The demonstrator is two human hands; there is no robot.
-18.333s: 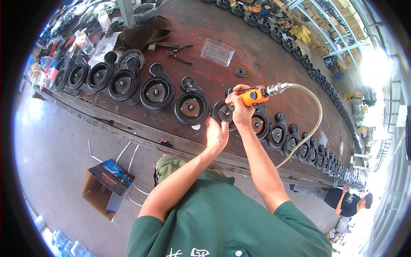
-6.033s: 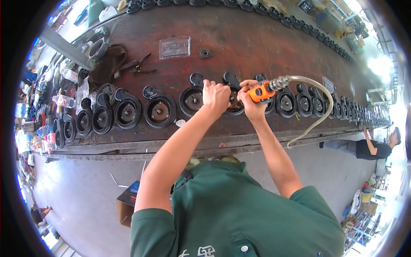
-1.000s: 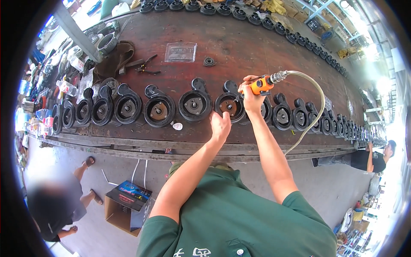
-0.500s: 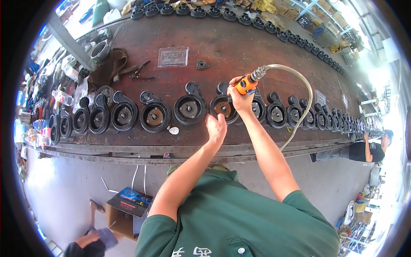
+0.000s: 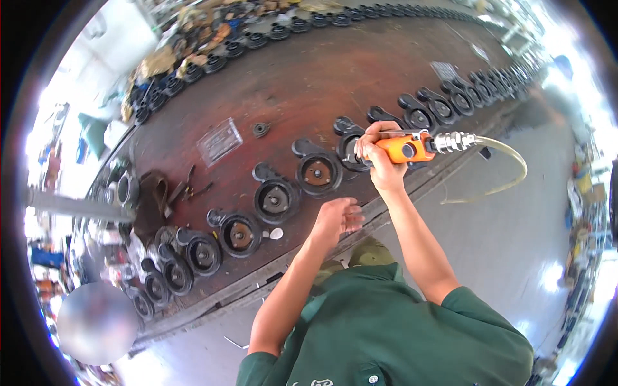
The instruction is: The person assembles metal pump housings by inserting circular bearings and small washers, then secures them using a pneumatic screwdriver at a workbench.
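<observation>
My right hand point(image 5: 381, 157) is wrapped around an orange air tool point(image 5: 402, 149); a metal coupling point(image 5: 454, 141) and clear hose point(image 5: 518, 161) trail off to the right. Beneath that hand is a round black housing point(image 5: 351, 143) with a side outlet, partly covered by my fingers and the tool. The tool's working end is hidden. My left hand point(image 5: 338, 219) hovers by the table's front edge, slightly blurred, its fingers loosely apart and holding nothing. Closest to it is a housing with a brown centre plate point(image 5: 317, 172).
More black housings point(image 5: 275, 199) line the table's near side, and another row point(image 5: 277, 32) follows the far edge. A clear plastic sheet point(image 5: 221, 141), a small dark part point(image 5: 260, 129) and a white disc point(image 5: 277, 233) lie on the table point(image 5: 302, 96). A grey post point(image 5: 80, 206) rises at left.
My left hand has come away from a housing toward the table edge. The air tool has tipped, its hose end swinging right over the edge. The whole view has turned.
</observation>
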